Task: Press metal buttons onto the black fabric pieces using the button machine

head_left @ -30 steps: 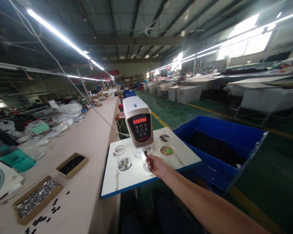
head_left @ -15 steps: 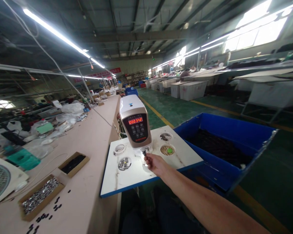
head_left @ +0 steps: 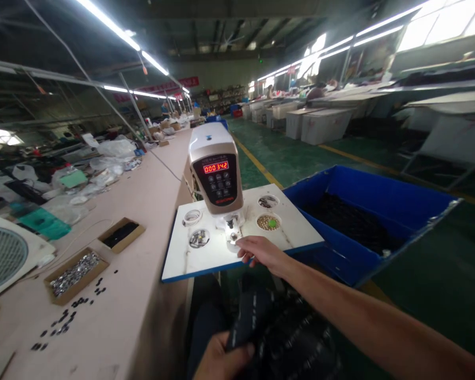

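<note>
A white and bronze snap-button press [head_left: 216, 169] with a red counter reading 000342 stands at the back of a white worktop. My right hand [head_left: 263, 250] is at its lower die [head_left: 233, 244], thumb and fingertips drawn together beside it; anything between them is too small to make out. Low in the view, my left hand [head_left: 224, 359] grips a black fabric band [head_left: 251, 311] with white lettering, thumb on top. More of the dark printed fabric [head_left: 301, 338] hangs over my lap. Wells in the worktop hold brass-coloured parts [head_left: 266, 222] and silver parts [head_left: 199, 239].
A blue bin [head_left: 383, 195] with dark goods stands to the right. On the long bench [head_left: 142, 253] at left are a carton of metal parts [head_left: 77, 272], a carton of black parts [head_left: 121, 234], scattered black pieces [head_left: 65, 319] and a fan [head_left: 3, 258].
My right hand has come down from the press's upper die to the lower one. My left hand has come into view with the black fabric. The camera has tipped downward; the counter still reads 000342.
</note>
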Demonstrator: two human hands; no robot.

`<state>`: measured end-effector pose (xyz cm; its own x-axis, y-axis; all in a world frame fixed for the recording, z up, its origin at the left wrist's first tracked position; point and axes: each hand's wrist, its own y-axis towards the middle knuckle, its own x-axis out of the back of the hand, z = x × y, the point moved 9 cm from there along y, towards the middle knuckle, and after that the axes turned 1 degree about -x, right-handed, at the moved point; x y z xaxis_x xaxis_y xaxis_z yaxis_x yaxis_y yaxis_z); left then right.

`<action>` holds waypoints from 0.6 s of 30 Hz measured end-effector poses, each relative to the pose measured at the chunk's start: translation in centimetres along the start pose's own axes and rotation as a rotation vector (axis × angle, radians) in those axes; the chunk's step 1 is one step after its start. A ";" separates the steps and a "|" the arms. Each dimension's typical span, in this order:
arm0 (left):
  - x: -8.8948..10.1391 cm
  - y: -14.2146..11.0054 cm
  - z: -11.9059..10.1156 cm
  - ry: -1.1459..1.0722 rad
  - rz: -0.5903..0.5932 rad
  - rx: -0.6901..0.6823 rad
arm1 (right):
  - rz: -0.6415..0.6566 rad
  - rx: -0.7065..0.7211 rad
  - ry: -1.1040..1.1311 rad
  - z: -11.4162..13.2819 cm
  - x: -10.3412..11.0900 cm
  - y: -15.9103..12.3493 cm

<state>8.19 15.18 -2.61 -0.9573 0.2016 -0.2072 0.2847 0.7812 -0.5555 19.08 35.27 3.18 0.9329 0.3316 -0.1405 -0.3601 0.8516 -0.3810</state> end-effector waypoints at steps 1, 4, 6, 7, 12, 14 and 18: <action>0.6 0.7 -0.7 -0.056 -0.022 -0.007 | 0.057 0.090 -0.132 0.4 -0.5 -1.5; 2.0 2.4 -3.6 -0.131 -0.083 -0.043 | 0.257 0.485 -0.652 2.3 -3.3 -6.3; 2.3 3.2 -5.6 -0.108 -0.084 -0.073 | 0.321 0.569 -0.840 2.3 -4.2 -7.6; 2.2 3.4 -6.5 -0.093 -0.067 -0.084 | 0.346 0.541 -0.860 2.0 -4.2 -7.6; 1.4 3.9 -8.3 -0.094 0.095 -0.092 | 0.491 0.251 -0.663 0.1 -2.9 -5.6; 1.7 4.0 -8.3 -0.128 0.124 -0.091 | 0.476 0.135 -0.544 -0.9 -2.1 -5.0; 2.4 4.4 -8.1 -0.198 0.149 -0.056 | 0.424 -0.060 -0.203 -3.4 -1.8 -4.9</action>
<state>6.70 23.87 0.97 -0.8748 0.2020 -0.4403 0.4139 0.7839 -0.4627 19.14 29.13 2.22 0.6813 0.7228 -0.1158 -0.7024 0.6010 -0.3813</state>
